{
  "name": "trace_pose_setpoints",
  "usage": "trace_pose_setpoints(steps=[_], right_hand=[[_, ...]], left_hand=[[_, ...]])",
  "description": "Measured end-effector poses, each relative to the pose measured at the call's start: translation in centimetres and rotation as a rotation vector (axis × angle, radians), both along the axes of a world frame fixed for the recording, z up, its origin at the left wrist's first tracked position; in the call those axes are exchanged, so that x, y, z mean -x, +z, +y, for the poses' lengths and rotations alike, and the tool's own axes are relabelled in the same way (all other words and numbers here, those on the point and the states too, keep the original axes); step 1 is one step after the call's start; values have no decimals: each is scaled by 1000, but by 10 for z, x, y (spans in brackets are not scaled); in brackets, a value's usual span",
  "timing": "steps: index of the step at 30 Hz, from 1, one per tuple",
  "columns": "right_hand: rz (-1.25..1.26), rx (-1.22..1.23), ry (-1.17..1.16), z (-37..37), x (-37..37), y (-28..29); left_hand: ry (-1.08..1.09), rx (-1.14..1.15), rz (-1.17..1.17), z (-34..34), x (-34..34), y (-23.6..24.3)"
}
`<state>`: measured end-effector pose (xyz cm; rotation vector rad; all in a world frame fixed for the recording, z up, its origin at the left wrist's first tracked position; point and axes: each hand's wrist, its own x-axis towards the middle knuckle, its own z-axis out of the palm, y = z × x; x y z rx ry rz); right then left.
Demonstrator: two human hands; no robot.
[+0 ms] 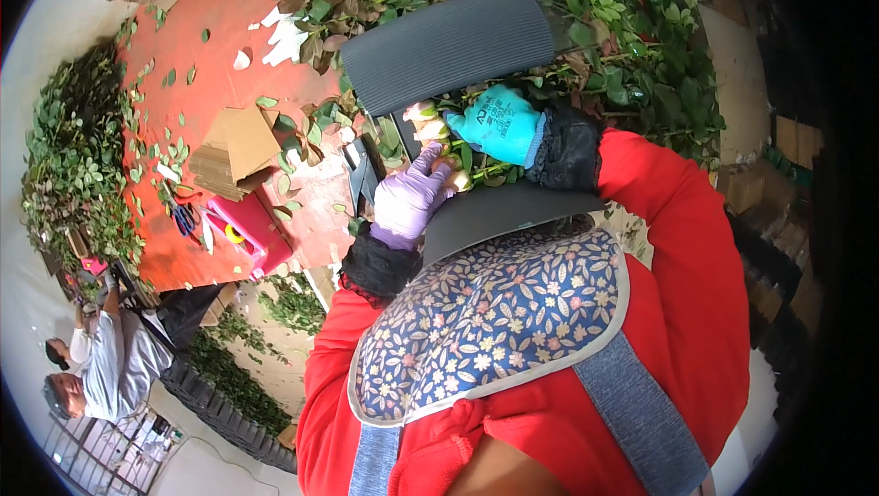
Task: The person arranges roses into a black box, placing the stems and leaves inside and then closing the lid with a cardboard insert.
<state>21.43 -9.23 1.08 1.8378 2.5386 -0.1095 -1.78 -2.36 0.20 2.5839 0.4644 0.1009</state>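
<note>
My left hand (412, 198) wears a lavender glove and has its fingers on pale pink-yellow rose heads (455, 175). My right hand (499, 125) wears a teal glove, its fingers curled over more roses (428, 122) and their stems, partly hidden. The flowers lie along a dark board (508, 212), whose near edge meets my floral apron (485, 313). A ridged dark grey pad (446, 47) lies just beyond my hands. A black flat tool (359, 180) is left of my left hand.
A red table (179, 56) bears cardboard sheets (229, 152), scissors (183, 219), a pink container (252, 235) and loose leaves. Leafy stems (613, 29) pile at the back and right, more foliage (73, 157) at the left. Co-workers (124, 359) are at lower left.
</note>
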Motion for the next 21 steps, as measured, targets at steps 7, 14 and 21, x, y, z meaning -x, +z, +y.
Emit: trace_pose_setpoints(steps=[7,14,21], right_hand=[[52,111,-28,0,-2,-4],[178,292,-130,9,-4,-2],[135,349,-177,15,-2,1]], left_hand=[[-34,6,-86,8,-6,8],[48,10,16,9,-26,6],[97,87,-38,11,-25,-2]])
